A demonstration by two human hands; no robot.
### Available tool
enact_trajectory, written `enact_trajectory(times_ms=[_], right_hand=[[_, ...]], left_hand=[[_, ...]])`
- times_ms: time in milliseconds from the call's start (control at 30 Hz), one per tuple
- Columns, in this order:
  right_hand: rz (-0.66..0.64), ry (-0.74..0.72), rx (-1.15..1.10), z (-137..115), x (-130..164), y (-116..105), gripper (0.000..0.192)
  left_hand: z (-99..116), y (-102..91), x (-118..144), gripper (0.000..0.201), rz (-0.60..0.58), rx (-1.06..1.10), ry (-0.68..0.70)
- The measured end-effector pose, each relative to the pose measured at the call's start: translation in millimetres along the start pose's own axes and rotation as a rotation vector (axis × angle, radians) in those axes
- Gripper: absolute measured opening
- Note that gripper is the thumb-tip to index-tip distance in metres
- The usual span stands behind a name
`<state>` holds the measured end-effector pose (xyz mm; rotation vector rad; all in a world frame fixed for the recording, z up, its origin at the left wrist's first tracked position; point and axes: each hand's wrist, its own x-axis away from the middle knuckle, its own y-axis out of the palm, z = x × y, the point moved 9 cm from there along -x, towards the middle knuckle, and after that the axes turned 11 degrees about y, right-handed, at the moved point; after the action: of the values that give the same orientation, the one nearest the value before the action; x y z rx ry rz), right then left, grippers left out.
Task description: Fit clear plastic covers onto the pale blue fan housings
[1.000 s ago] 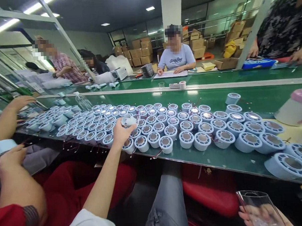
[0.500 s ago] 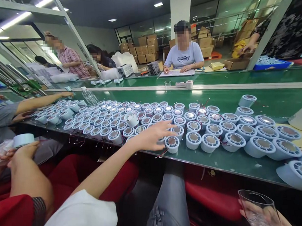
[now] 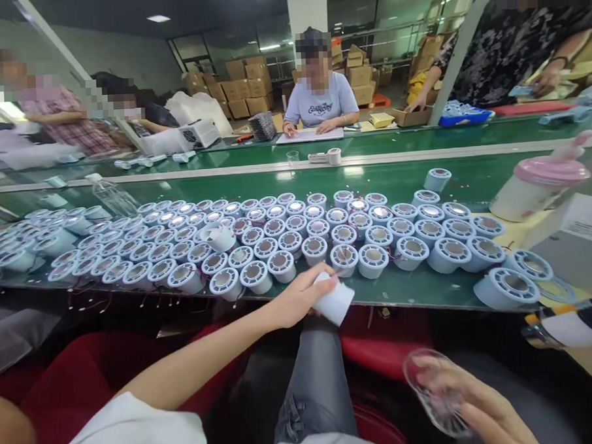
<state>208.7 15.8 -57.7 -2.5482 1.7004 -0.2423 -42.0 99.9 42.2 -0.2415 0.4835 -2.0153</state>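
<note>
My left hand [image 3: 302,299] is closed around a light-blue cylindrical housing [image 3: 337,301], lifted off the bench and tilted over its front edge. Thin wires show near its upper end. At the lower right, my right hand [image 3: 485,400] grips a clear cup [image 3: 433,393], tipped over and slightly blurred, below bench height. Rows of similar blue housings [image 3: 373,258] stand on the green bench, most with a metal disc inside a slotted ring on top. One in the rows carries a torn-looking white piece [image 3: 219,237].
A clear bottle [image 3: 112,196] leans behind the housings at left. A pink-lidded tumbler [image 3: 534,182] and a grey-white box [image 3: 574,242] stand at right. A dark cylindrical object [image 3: 541,332] juts out near the bench's right front. People sit or stand across the bench.
My left hand has closed on a housing and lifted it from the front row toward me. My right hand has moved left with the cup, tipping it. The view has turned right.
</note>
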Motion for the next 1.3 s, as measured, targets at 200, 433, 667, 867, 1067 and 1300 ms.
enact_trajectory(times_ms=[200, 433, 667, 867, 1067, 1300], right_hand=[[0.315, -0.371, 0.9, -103.7, -16.3, 31.2, 0.047], [0.066, -0.032, 0.666, -85.2, -28.2, 16.4, 0.009], [0.123, 0.138, 0.233, -71.9, -26.3, -2.3, 0.029], [0.247, 0.267, -0.102, -54.3, -25.8, -21.9, 0.028], [0.139, 0.157, -0.113, -58.8, -20.4, -20.4, 0.023], [0.109, 0.075, 0.099, -62.8, -2.9, -13.5, 0.037]], left_hand=[[-9.1, 101.6, -3.6, 0.031, -0.375, 0.222, -0.085], [25.6, 91.8, -13.0, 0.026, -0.208, -0.034, 0.137], [14.5, 101.7, -14.5, 0.059, -0.084, -0.037, 0.375], [15.8, 118.8, -13.4, 0.069, -0.225, 0.076, 0.363], [4.9, 125.6, -9.4, 0.066, -0.205, 0.473, 0.076], [4.7, 129.7, -3.6, 0.074, -0.273, 0.513, 0.007]])
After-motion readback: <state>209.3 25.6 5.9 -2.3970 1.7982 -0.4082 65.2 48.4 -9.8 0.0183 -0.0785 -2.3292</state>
